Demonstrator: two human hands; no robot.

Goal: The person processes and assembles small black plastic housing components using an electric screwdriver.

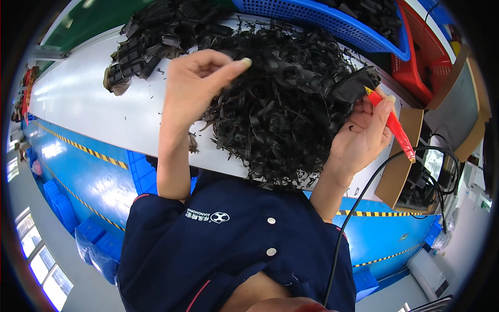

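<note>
My right hand [364, 132] is closed around a slim red-handled tool [397, 130] with a yellow patch at its upper end. The tool's working tip is hidden against a black plastic part [356, 86] just above my fingers. Whether those fingers also grip the part cannot be made out. My left hand [200, 86] is raised over the left side of a big heap of black plastic scraps [280, 104]. Its thumb is stretched out, the other fingers are curled apart from it, and nothing shows between them. Slight blur softens that hand.
Larger black moulded parts [166, 39] are piled at the far left of the white table [93, 96]. A blue perforated basket [332, 23] and a red basket [416, 67] stand behind the heap. On the right is a cardboard box [397, 166]; a black cable [358, 200] loops near my right forearm.
</note>
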